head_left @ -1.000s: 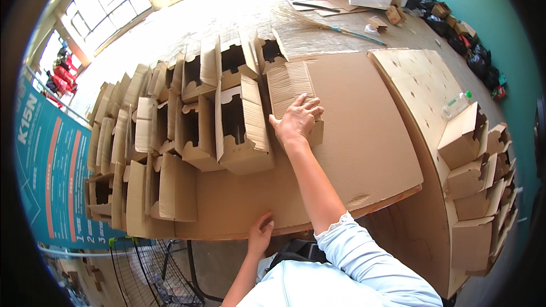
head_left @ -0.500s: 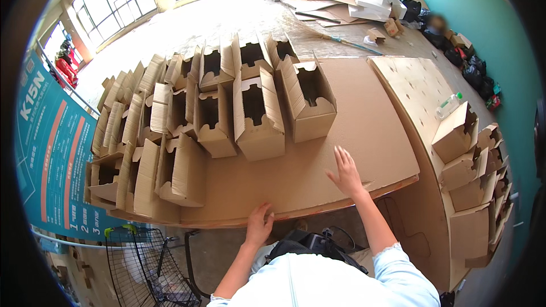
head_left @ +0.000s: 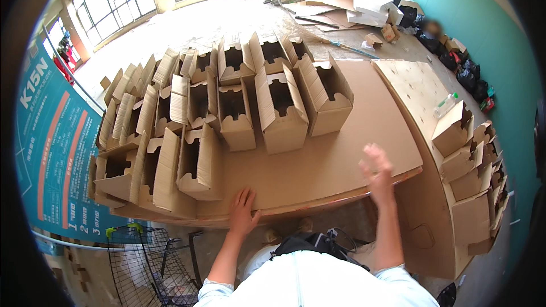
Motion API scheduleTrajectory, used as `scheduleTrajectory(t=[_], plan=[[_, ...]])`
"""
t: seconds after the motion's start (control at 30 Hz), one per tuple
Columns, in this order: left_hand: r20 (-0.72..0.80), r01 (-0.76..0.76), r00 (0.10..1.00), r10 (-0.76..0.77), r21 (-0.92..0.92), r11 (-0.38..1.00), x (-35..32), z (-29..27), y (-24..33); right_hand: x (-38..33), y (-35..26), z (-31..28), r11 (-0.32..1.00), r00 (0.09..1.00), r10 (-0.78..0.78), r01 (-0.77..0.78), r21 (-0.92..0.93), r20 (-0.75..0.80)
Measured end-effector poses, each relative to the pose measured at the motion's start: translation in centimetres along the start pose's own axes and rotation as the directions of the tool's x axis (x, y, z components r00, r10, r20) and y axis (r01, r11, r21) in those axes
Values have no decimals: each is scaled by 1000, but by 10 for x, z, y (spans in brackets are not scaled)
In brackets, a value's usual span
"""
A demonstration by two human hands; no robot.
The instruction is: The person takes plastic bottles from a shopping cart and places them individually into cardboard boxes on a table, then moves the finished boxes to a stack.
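Note:
Both my hands are empty. My left hand (head_left: 243, 211) rests with its fingers spread at the near edge of a large flat cardboard sheet (head_left: 296, 173). My right hand (head_left: 377, 169), slightly blurred, hovers over the sheet's right part with its fingers apart. Several open-topped cardboard boxes stand upright in rows on the sheet's left and far parts. Nearest my left hand is a box (head_left: 209, 170) with raised flaps. A box (head_left: 333, 115) at the right end of the rows stands beyond and left of my right hand.
A plywood board (head_left: 406, 82) lies to the right, bearing more open boxes (head_left: 472, 216) and a clear bottle (head_left: 445, 105). A black wire cart (head_left: 142, 267) stands at lower left beside a teal banner (head_left: 54, 153). Scrap cardboard, a broom (head_left: 347, 47) and black bags lie farther back.
My left hand has moved left and forward onto the sheet's edge. My right hand has moved right and lifted away from the sheet. The view has shifted slightly, so the boxes appear farther right.

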State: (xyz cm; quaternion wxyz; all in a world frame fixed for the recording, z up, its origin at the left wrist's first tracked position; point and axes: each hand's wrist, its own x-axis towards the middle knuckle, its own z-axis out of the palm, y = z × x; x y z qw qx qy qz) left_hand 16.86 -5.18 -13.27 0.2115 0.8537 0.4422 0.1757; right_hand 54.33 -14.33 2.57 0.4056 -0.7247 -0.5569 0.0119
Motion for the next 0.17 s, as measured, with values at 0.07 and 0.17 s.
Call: scheduleTrajectory(t=[0.07,0.17], plan=[[18,-52,998,52,-15,999,5,-6,-8,42,-83,-64,977,983,-163,174,123,-89],[-3,-87,996,87,-8,996,10,1,-24,4,-164,-117,896,899,-356,406,179,-254]])
